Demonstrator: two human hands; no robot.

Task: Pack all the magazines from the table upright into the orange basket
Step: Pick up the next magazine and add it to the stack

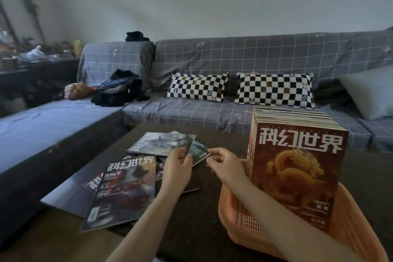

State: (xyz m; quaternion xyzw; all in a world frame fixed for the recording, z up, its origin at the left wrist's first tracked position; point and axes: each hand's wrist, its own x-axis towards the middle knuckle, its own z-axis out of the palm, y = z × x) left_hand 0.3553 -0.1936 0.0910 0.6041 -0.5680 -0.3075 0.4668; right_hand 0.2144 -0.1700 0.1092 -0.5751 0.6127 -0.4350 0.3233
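Observation:
An orange basket (350, 238) stands at the right on the dark table (191, 229). It holds a row of upright magazines; the front one has a red cover with a gold dragon (297, 172). Several magazines lie spread flat on the table to the left, the nearest with a dark cover (125, 189). My left hand (177, 169) pinches the near edge of a grey-covered magazine (159, 142) and tilts it up. My right hand (225, 162) hovers just right of it with fingers apart, holding nothing. A teal-covered magazine (198, 152) lies partly under the grey one.
A grey checked sofa (191, 110) runs behind the table, with two black-and-white checkered pillows (197, 87) and a grey cushion (370, 91). A dark pile of clothes and a bag (119, 89) sits in its corner. A cluttered side table (32, 57) is far left.

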